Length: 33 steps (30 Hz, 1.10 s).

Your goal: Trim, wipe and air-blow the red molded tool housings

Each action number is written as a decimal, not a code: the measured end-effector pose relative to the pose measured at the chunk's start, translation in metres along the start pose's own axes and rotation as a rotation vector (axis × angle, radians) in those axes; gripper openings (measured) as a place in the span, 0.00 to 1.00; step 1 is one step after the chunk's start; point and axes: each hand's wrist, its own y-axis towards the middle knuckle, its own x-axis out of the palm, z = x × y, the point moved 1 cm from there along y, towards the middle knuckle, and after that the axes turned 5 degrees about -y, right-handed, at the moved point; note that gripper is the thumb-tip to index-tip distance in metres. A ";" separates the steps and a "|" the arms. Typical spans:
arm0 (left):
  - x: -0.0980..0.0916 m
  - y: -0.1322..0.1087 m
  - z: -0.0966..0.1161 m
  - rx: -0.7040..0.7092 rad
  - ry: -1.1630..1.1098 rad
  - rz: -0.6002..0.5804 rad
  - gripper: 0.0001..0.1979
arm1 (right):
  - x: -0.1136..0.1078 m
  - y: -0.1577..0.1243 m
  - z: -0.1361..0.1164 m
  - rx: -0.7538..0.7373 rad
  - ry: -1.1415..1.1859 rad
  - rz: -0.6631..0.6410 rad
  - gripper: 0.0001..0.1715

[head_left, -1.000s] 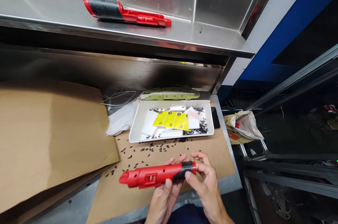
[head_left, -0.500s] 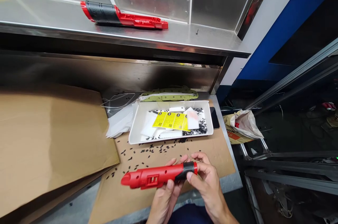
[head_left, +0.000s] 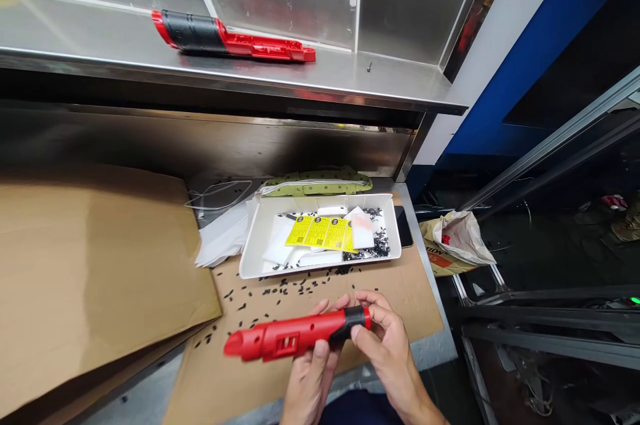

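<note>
A red plastic tool housing [head_left: 270, 339] with a black grip band near its right end lies level across my two hands. My left hand [head_left: 313, 371] is closed round its middle from below, thumb on the near side. With thumb and fingers my right hand [head_left: 385, 345] pinches the black-banded right end. A small rectangular opening shows in the housing's near side. Just beyond the hands stands a white tray [head_left: 245, 269] with yellow label stickers [head_left: 320, 233], white pads and many small black pieces in it.
Another red and black housing [head_left: 195, 33] lies on the metal shelf [head_left: 400, 85], with a small screw [head_left: 369, 67] to its right. Cardboard [head_left: 100, 291] fills the left side. Small black pieces are scattered on the cardboard mat [head_left: 240, 371]. A paper bag [head_left: 457, 241] stands at right.
Both hands still hold the red housing in nearly the same pose. The view has shifted slightly, and the housing sits a little farther left in it.
</note>
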 end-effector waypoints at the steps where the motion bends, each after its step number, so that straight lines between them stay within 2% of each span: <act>1: 0.003 0.002 0.002 -0.027 -0.044 -0.018 0.38 | -0.002 -0.002 -0.002 0.004 -0.013 -0.028 0.17; 4: 0.010 0.005 0.012 -0.065 -0.141 -0.041 0.38 | -0.010 -0.007 -0.005 -0.002 -0.015 -0.046 0.19; 8: 0.014 0.006 0.019 -0.096 -0.211 -0.055 0.38 | -0.019 -0.009 -0.003 -0.034 0.007 0.085 0.22; 12: 0.013 0.009 0.017 -0.102 -0.195 -0.079 0.38 | -0.029 -0.003 -0.001 -0.088 -0.105 0.127 0.23; 16: -0.008 0.016 0.030 -0.049 -0.173 0.004 0.34 | -0.050 0.016 0.010 -0.149 -0.346 0.202 0.30; 17: -0.017 0.017 0.037 -0.018 -0.166 0.043 0.33 | -0.056 0.023 0.016 -0.165 -0.429 0.226 0.29; 19: -0.037 0.018 0.054 0.070 -0.131 0.124 0.33 | -0.065 0.037 0.033 -0.209 -0.643 0.256 0.20; 20: -0.048 0.017 0.063 0.105 -0.106 0.173 0.33 | -0.065 0.044 0.042 -0.237 -0.759 0.236 0.17; 23: -0.075 0.009 0.087 0.150 -0.016 0.356 0.29 | -0.045 0.058 0.065 -0.304 -0.990 0.037 0.26; 26: -0.091 -0.002 0.099 0.161 0.028 0.479 0.19 | -0.005 0.067 0.070 -0.324 -1.061 -0.131 0.21; 29: -0.097 -0.009 0.100 0.106 -0.060 0.495 0.15 | 0.025 0.083 0.055 -0.326 -1.136 -0.152 0.16; 31: -0.102 -0.011 0.096 0.053 -0.108 0.515 0.17 | 0.024 0.099 0.037 -0.303 -1.205 -0.113 0.16; 33: -0.107 -0.009 0.089 0.036 -0.097 0.532 0.24 | 0.007 0.118 0.019 -0.247 -1.296 -0.055 0.17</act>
